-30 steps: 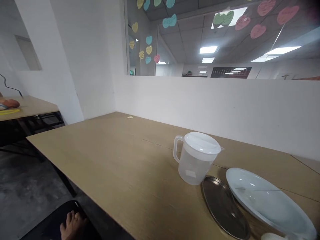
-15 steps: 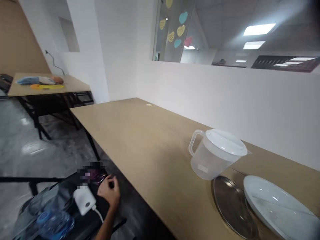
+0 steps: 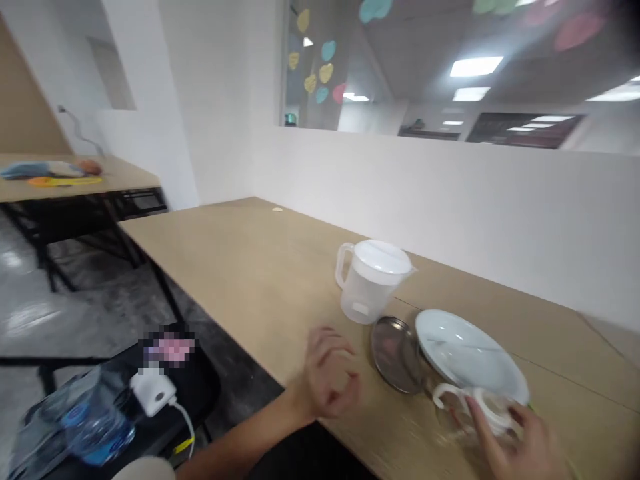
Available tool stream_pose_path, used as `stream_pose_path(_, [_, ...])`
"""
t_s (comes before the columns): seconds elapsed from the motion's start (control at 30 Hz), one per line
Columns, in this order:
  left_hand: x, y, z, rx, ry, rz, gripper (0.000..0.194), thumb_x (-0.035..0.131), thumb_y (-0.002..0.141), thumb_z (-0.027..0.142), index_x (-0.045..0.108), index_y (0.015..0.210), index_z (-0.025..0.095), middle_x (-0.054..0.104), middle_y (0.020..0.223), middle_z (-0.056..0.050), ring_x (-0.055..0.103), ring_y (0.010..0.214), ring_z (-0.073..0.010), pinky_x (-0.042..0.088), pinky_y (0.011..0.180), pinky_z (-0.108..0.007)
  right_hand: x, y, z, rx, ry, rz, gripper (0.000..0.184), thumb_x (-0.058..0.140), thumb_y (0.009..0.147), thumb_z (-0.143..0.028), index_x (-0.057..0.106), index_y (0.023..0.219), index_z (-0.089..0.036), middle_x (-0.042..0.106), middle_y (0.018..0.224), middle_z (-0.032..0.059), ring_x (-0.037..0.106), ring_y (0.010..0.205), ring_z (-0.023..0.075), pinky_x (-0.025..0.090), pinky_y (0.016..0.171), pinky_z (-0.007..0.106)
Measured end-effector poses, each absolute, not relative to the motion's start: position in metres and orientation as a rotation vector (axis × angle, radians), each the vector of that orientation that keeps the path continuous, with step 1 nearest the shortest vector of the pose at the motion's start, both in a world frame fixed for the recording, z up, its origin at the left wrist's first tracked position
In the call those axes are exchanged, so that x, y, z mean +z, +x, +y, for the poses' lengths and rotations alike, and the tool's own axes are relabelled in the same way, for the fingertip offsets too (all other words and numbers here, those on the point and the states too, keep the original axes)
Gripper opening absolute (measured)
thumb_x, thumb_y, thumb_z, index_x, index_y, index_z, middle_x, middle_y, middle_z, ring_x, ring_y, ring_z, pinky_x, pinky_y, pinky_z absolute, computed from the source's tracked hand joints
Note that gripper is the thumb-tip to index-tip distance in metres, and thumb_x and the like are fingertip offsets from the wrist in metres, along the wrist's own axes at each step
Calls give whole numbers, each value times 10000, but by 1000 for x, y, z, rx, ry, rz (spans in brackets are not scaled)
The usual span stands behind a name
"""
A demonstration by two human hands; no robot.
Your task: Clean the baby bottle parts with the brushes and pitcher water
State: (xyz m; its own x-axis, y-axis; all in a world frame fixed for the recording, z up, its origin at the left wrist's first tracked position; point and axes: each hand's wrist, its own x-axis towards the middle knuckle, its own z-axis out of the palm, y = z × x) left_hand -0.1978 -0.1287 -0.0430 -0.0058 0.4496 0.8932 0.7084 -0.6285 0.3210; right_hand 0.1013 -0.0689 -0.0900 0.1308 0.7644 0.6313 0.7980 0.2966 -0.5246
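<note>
My left hand [image 3: 333, 373] hovers over the table's near edge, blurred by motion, with its fingers loosely curled, the thumb apart and nothing visible in it. At the lower right, the fingers of my right hand [image 3: 530, 437] close around a clear container with a white top [image 3: 493, 410] and a curved white hook or handle on its left side; blur hides its exact kind. Close by are a shiny metal kidney dish [image 3: 397, 357] and a white oval basin [image 3: 470, 353]. Behind the dish stands a translucent lidded measuring jug [image 3: 373, 283], its handle to the left.
The wooden table [image 3: 240, 267] runs along a white wall below a window with paper hearts. On a black chair [image 3: 200, 393] at the left lie a white power bank [image 3: 154, 392] with a cable and a plastic water bottle [image 3: 97, 433]. A second table [image 3: 123, 175] stands farther left.
My left hand has moved from above the chair to over the table edge. My right hand has come into view on the white-topped container. The view has shifted right.
</note>
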Motion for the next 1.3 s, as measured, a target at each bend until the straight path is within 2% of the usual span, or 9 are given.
stream_pose_path(0.07, [-38,-158,-115,-1498,-2488,-1116,186,506,767,299,552,918,203,591,1020,-78,535,966,-205,414,885,-393,-90,99,-64,-148,-1478,-1629,403,558,704,-565,528,865,-197,564,845,137,532,837,320,423,709,442])
stream_pose_path(0.17, [-40,-111,-90,-1232,-2845,-1033,567,588,736,347,406,1241,164,455,1270,-127,408,1180,-252,349,983,-407,-87,97,-56,-131,-1427,-1619,412,538,736,-542,522,901,-165,572,827,93,534,796,245,423,731,375])
stream_pose_path(0.3, [-48,-73,-52,-1107,-2954,-1034,843,655,687,407,213,1365,170,413,1304,-158,376,1202,-301,336,973,-461,-80,99,-54,-75,-1485,-1591,410,555,750,-453,507,1027,-154,596,863,86,548,801,236,411,734,375])
stream_pose_path(0.47, [-49,-50,-19,-936,-3059,-1143,779,562,767,271,91,1384,209,523,1152,-103,475,1052,-254,363,918,-446,-72,102,-58,-34,-1488,-1616,420,534,752,-303,460,1145,-176,610,981,76,559,871,228,397,790,390])
stream_pose_path(0.57, [-46,-46,-10,-842,-3156,-1180,798,531,727,143,83,1380,237,537,1109,-72,490,1020,-228,372,915,-423,-66,104,-56,48,-1482,-1684,461,563,730,-279,456,1169,-185,607,1017,73,557,897,224,409,787,366])
stream_pose_path(0.73, [-41,-36,2,-843,-3371,-1197,994,673,596,163,68,1382,238,416,1306,-109,409,1173,-247,336,986,-402,-44,108,-46,293,-1508,-1774,420,577,686,-168,514,1101,-185,607,1006,65,548,907,211,424,771,317])
stream_pose_path(0.87, [-32,-34,13,-802,-3525,-1295,1026,719,568,187,98,1384,219,476,1255,-105,464,1119,-240,358,963,-393,-13,122,-40,487,-1427,-2031,429,577,671,-100,531,1081,-216,611,1030,31,527,965,196,385,845,316])
stream_pose_path(1.17, [-16,-43,25,-761,-3721,-1307,1001,761,536,232,219,1378,214,549,1155,-73,521,1012,-229,387,917,-372,32,141,0,807,-1206,-2629,277,660,630,-62,660,864,-209,641,924,-5,576,882,154,407,756,220])
stream_pose_path(1.3, [-11,-43,25,-853,-3808,-1198,894,748,550,220,305,1327,233,523,1208,-62,502,1044,-225,388,919,-353,40,136,9,952,-1025,-2607,138,655,699,-184,679,833,-203,655,917,-26,585,827,111,399,712,171])
